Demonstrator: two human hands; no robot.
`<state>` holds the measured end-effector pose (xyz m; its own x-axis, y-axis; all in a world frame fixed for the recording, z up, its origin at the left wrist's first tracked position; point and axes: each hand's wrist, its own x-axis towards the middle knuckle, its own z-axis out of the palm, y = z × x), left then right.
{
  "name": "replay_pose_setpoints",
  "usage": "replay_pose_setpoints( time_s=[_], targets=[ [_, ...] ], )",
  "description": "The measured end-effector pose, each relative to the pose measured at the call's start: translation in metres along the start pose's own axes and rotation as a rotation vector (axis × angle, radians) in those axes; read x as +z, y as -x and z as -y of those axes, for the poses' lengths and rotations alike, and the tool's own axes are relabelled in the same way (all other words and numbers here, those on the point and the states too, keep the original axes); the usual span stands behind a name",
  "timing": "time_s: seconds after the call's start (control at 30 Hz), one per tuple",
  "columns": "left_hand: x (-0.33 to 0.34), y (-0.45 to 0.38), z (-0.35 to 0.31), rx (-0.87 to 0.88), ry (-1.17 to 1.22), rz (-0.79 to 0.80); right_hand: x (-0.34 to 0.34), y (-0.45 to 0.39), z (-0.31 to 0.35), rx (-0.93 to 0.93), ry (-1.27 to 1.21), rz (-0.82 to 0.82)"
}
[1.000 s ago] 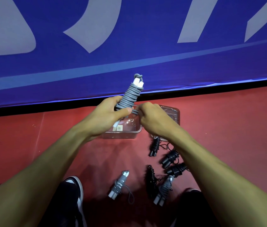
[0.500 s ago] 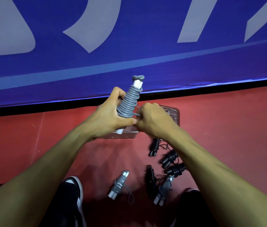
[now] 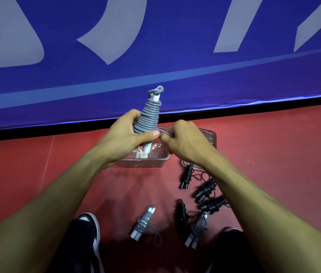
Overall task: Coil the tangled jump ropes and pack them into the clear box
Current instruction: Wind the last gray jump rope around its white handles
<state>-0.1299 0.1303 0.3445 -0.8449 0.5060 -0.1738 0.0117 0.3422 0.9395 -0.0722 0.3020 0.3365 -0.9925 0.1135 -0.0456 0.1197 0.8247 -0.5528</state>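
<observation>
My left hand [image 3: 125, 137] grips a grey jump rope [image 3: 149, 117] whose cord is wound tightly round its white handles, held nearly upright above the clear box [image 3: 146, 162]. My right hand [image 3: 185, 143] pinches the rope's loose grey end just right of the coil's base. The clear box sits on the red floor under both hands, partly hidden by them. On the floor nearer me lie two more coiled grey ropes [image 3: 143, 223] [image 3: 196, 230] and several coiled black ropes [image 3: 187, 175] [image 3: 206, 189] [image 3: 214, 203] [image 3: 181, 213].
A clear lid [image 3: 210, 135] lies right of the box, mostly behind my right hand. A blue banner wall [image 3: 155, 56] rises just beyond the box. A black and white shoe [image 3: 89, 227] is at lower left, and dark clothing at lower right.
The grey coil has tipped more upright and risen slightly. My left hand has shifted its grip up the coil's base, and my right hand stays at the loose end.
</observation>
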Motion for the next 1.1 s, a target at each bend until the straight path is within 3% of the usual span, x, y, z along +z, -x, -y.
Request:
replay_pose_setpoints(
  time_s=[0.3,0.63,0.87,1.1],
  targets=[
    [0.001,0.004,-0.008,0.049,-0.058,-0.079,-0.002,0.004,0.01,-0.053,-0.072,0.025],
    [0.007,0.002,-0.004,0.053,-0.047,-0.003,0.001,0.004,0.004,-0.006,0.051,0.024],
    [0.009,0.004,-0.005,-0.014,0.074,0.274,-0.001,0.003,-0.004,0.028,0.131,-0.025],
    [0.004,0.004,-0.005,0.03,0.067,0.185,-0.004,0.004,0.002,0.046,0.136,-0.002]
  ],
)
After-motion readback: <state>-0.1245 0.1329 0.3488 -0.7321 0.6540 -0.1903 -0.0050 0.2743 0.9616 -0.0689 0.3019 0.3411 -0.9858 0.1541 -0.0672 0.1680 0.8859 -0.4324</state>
